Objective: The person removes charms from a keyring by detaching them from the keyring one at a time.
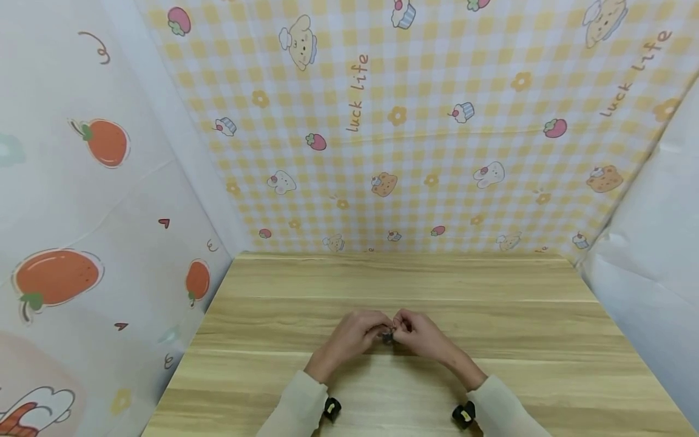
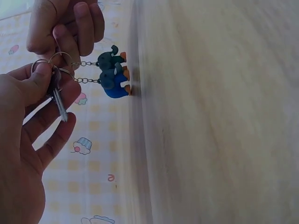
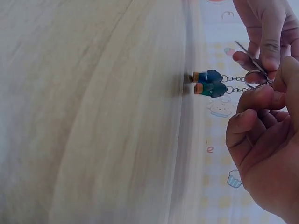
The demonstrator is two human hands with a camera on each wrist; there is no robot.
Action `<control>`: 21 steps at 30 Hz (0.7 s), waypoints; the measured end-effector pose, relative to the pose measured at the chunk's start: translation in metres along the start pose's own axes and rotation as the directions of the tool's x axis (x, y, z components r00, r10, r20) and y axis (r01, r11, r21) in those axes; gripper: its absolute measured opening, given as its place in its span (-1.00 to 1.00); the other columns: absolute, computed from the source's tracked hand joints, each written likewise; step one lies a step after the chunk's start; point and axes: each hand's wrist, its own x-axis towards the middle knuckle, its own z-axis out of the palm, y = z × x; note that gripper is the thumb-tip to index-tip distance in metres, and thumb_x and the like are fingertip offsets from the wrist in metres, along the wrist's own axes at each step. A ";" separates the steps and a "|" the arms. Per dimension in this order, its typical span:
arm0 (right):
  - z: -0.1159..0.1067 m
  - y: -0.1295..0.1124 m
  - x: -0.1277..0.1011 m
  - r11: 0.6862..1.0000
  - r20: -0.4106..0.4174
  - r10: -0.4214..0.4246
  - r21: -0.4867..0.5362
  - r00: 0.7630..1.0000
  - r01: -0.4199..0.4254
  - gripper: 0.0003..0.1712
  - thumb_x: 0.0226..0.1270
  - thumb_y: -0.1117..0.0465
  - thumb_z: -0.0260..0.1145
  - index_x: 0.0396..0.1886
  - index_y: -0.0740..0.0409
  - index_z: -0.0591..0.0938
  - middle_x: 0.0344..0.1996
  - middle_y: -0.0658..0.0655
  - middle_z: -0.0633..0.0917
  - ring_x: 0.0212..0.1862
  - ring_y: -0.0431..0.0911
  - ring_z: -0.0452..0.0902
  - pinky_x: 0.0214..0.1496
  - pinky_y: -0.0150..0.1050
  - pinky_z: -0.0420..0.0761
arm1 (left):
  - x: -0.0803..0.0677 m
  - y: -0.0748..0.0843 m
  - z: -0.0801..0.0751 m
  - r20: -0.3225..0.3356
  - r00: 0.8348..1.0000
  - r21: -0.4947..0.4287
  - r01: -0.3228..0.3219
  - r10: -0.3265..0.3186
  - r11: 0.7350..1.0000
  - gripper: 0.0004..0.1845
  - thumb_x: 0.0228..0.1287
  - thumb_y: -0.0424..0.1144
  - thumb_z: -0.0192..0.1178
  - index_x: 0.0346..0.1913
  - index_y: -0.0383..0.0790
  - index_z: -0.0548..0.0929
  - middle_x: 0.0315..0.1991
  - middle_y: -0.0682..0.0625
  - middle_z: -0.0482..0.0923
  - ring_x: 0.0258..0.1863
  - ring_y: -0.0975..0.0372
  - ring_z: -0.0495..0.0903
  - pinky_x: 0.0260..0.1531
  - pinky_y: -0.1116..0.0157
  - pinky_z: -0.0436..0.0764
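Observation:
Over the middle of the table my left hand (image 1: 357,332) and right hand (image 1: 423,337) meet at the fingertips. Thumb and fingers of the left pinch a metal key ring (image 2: 33,66), with silver keys (image 2: 60,105) hanging beside its fingers. Thumb and forefinger of the right pinch another thin ring (image 2: 60,52), linked in among them. Two small elephant figures dangle on short chains, one with a blue body (image 2: 116,90) and one with a green body (image 3: 212,90). Their orange feet hang close over the tabletop. The pinched part of the right hand's ring is partly hidden by fingers.
A wood-grain table (image 1: 491,388) spreads beneath both hands. Behind it stands a yellow checked cloth wall (image 1: 415,152), with a white printed wall (image 1: 147,255) at left and a plain white one (image 1: 650,255) at right. Black straps (image 1: 331,408) sit at both sleeve cuffs.

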 end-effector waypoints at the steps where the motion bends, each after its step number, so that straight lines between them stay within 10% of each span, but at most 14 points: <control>1: 0.001 0.000 0.000 1.000 0.000 -0.008 -0.004 1.000 0.008 -0.91 0.42 0.42 0.20 -0.24 0.17 0.57 -0.48 -0.05 0.48 -0.49 -0.34 0.30 -0.45 -0.43 0.34 | 0.000 0.000 0.000 0.000 1.000 0.013 -0.008 0.008 1.000 -0.85 0.40 -0.45 0.35 -0.12 -0.15 0.82 -0.20 0.04 0.85 -0.22 0.27 0.81 -0.09 0.50 0.71; 9: 0.006 -0.001 -0.001 0.998 -0.004 0.019 0.063 1.000 -0.019 -0.93 0.56 0.37 0.13 -0.17 0.25 0.55 -0.50 -0.04 0.48 -0.55 -0.34 0.33 -0.52 -0.45 0.40 | -0.003 -0.002 0.000 -0.027 1.000 0.016 -0.013 0.014 1.000 -0.84 0.38 -0.50 0.36 -0.16 -0.17 0.82 -0.23 0.04 0.84 -0.23 0.28 0.80 -0.10 0.51 0.70; 21: 0.004 -0.002 -0.003 0.970 -0.021 0.073 0.234 0.997 -0.066 -0.81 0.71 0.29 0.13 0.13 0.31 0.51 -0.14 0.39 0.65 -0.53 -0.02 0.62 -0.59 -0.30 0.57 | -0.011 -0.003 0.002 0.001 0.969 -0.250 0.240 -0.247 0.938 -0.87 0.51 -0.37 0.29 -0.05 -0.13 0.80 -0.12 0.04 0.82 -0.23 0.39 0.73 -0.20 0.44 0.71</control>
